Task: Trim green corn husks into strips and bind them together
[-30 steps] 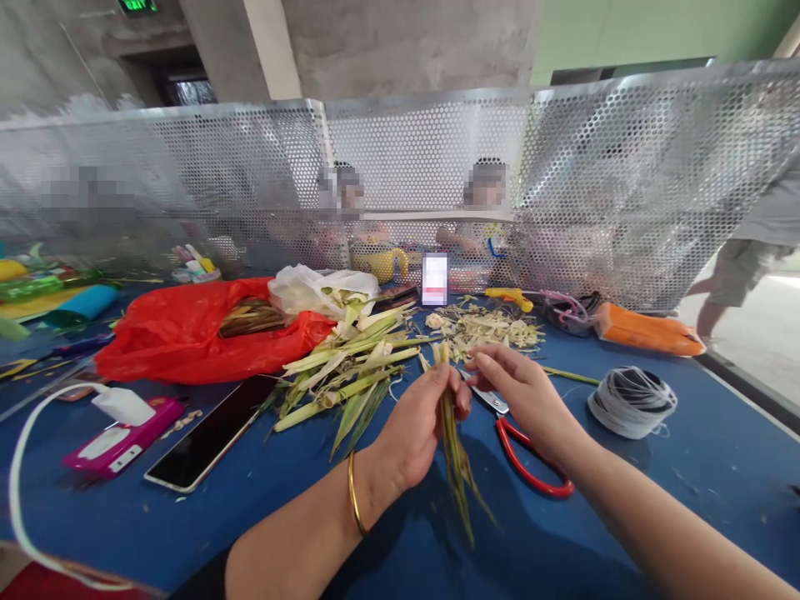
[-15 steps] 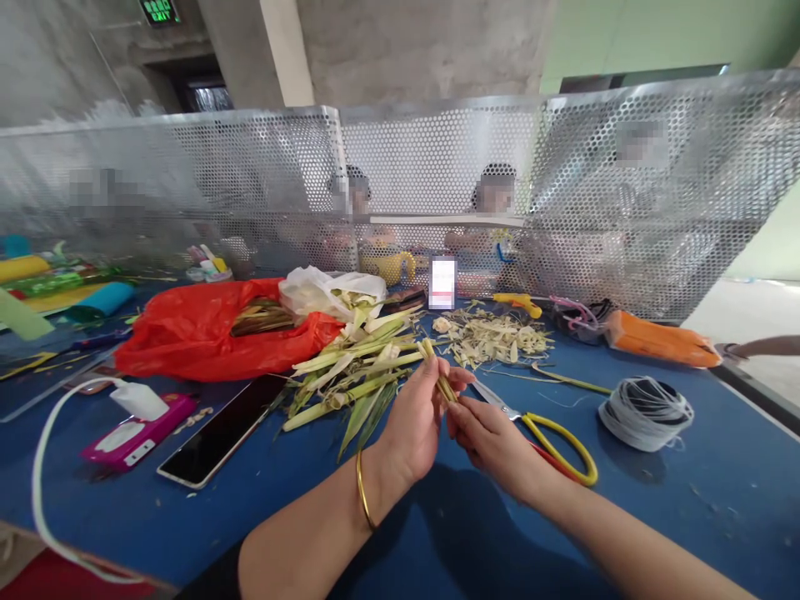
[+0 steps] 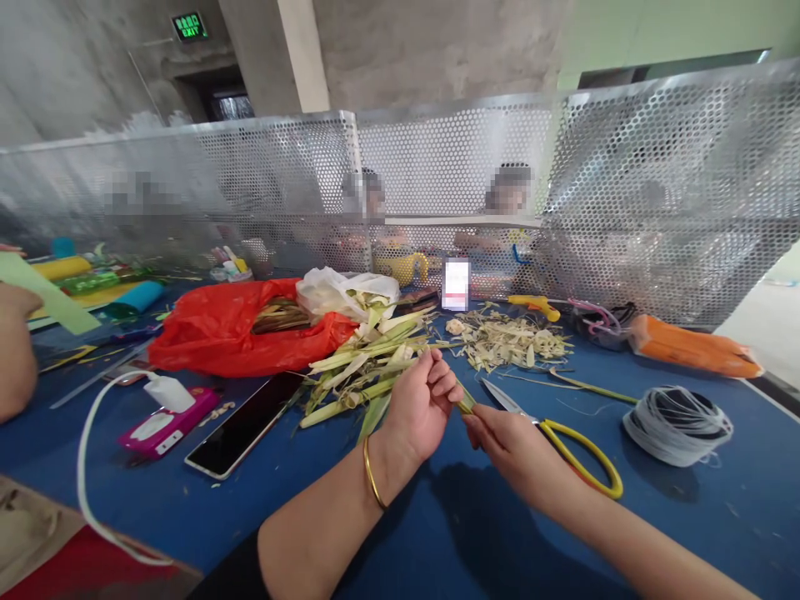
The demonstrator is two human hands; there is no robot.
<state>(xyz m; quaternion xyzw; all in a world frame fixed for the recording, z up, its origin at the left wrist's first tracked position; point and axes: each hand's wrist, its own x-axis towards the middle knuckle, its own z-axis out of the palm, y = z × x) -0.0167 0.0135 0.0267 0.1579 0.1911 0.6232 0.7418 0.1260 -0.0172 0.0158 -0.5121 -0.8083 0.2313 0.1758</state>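
A narrow yellow-green bundle of husk strips (image 3: 466, 398) runs between my two hands, slanting down to the right. My left hand (image 3: 426, 398), with a gold bangle at the wrist, is closed round its upper part, fingers curled over and hiding much of it. With thumb and fingertips, my right hand (image 3: 509, 437) pinches the lower end. Just behind the right hand lie scissors (image 3: 575, 450) with yellow handles, blades apart. Loose green and pale husks (image 3: 356, 367) are heaped beyond my left hand. A pile of cut pale scraps (image 3: 512, 337) lies farther back.
On the blue table (image 3: 400, 542) lie a red plastic bag (image 3: 206, 329), a white bag (image 3: 341, 292), a dark phone (image 3: 247, 429), a pink power strip (image 3: 166, 425), a spool of pale cord (image 3: 678, 425) and an orange packet (image 3: 693, 346). A perforated metal screen (image 3: 450, 150) stands behind. Another person's arm (image 3: 16, 358) shows at left.
My left fingers have curled further over the husk bundle. My right hand sits slightly lower on it and farther from the left. The view has shifted left, bringing another person's arm in.
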